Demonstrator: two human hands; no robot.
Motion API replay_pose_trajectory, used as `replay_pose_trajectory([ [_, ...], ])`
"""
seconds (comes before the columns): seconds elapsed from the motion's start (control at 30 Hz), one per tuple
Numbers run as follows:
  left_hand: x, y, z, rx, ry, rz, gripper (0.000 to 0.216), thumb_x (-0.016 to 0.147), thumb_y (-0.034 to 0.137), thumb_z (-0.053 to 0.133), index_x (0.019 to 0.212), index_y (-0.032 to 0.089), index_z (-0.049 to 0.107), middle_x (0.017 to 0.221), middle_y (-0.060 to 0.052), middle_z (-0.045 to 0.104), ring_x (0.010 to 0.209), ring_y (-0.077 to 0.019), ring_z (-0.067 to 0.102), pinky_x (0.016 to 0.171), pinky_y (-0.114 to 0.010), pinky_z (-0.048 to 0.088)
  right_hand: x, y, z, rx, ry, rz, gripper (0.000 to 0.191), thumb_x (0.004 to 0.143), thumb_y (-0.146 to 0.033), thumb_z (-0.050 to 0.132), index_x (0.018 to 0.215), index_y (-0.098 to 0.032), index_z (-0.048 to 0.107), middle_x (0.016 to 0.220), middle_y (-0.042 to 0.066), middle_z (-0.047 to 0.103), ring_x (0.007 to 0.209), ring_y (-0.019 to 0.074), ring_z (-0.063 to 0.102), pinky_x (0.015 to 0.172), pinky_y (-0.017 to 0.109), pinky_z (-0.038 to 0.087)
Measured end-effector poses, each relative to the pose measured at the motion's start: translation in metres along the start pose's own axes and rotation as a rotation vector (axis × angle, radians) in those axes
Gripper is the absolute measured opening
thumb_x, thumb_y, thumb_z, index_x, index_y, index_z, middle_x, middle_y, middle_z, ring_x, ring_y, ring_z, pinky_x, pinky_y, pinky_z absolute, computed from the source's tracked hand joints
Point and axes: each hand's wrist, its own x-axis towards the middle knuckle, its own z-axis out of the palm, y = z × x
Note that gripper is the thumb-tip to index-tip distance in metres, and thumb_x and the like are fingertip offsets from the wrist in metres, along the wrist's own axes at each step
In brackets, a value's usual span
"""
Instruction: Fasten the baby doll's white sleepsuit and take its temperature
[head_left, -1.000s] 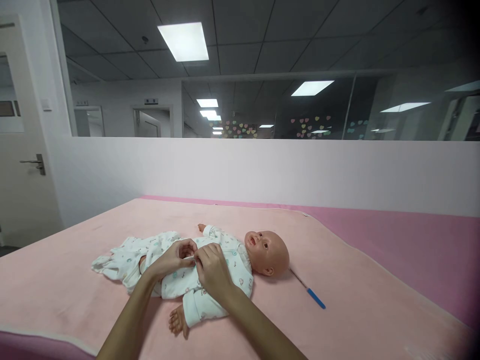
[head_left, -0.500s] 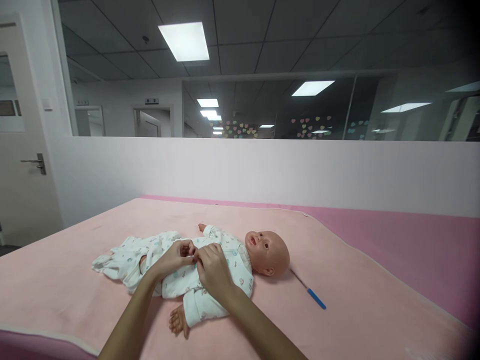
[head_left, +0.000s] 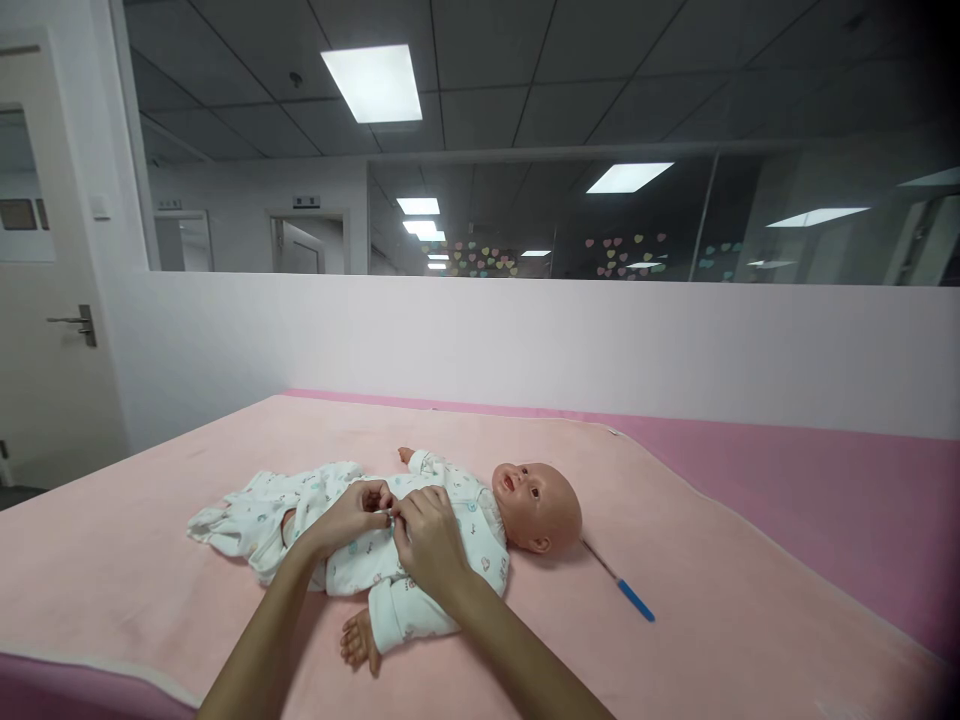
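A bald baby doll (head_left: 536,505) lies on its back, head to the right, arms out to its sides. It wears a white baby romper (head_left: 360,565) with small coloured prints, whose leg part spreads out crumpled to the left. Over the doll's belly, my left hand (head_left: 356,515) pinches the romper's front with thumb and fingers. Close beside it, almost touching, my right hand (head_left: 426,530) is closed with its fingertips on the same spot. A small white bit of cloth shows between the two sets of fingertips; its exact form is hidden.
A thin rod with a blue handle (head_left: 636,600) lies right of the doll's head. Under everything is a light pink sheet (head_left: 675,530) over a darker pink surface (head_left: 825,470). Behind stands a white half wall (head_left: 600,345) with glass above; a door (head_left: 52,350) is at left.
The whole view has shifted very slightly. Both hands keep their pinch at the same place on the romper, with the fingers barely moving; the doll lies as before.
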Motion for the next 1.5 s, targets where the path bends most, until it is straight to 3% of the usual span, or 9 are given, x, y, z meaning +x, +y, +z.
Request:
replay_pose_trajectory([
  [0.27,0.0017,-0.0084,-0.003,0.06,0.001,-0.01,0.018,0.06,0.009,0.052,0.061,0.016,0.035,0.058,0.006,0.035,0.056,-0.0063,0.031,0.051,-0.018,0.024,-0.0005,-0.0001,-0.0003,0.001,0.002,0.008,0.012,0.076,-0.009,0.045,0.078,-0.019,0.051,0.074,0.0,0.053,0.074,0.0133,0.042,0.075,0.03,0.03],
  [1.23,0.0001,-0.003,-0.0015,0.018,0.048,0.002,0.015,0.057,0.008,0.054,0.068,0.015,0.045,0.062,0.004,0.044,0.059,-0.008,0.04,0.054,-0.019,0.031,-0.0006,0.0,0.0002,-0.039,-0.008,0.016,0.013,0.076,-0.008,0.045,0.077,-0.018,0.053,0.073,0.001,0.053,0.074,0.0137,0.043,0.074,0.031,0.03],
  [1.5,0.0014,-0.0035,-0.001,0.061,0.013,0.034,0.013,0.059,0.009,0.054,0.071,0.013,0.053,0.068,0.001,0.052,0.067,-0.0118,0.047,0.061,-0.022,0.037,-0.0001,-0.0004,-0.0014,-0.045,-0.021,0.011,0.014,0.076,-0.01,0.045,0.082,-0.019,0.054,0.075,0.002,0.054,0.074,0.0142,0.043,0.075,0.031,0.03],
])
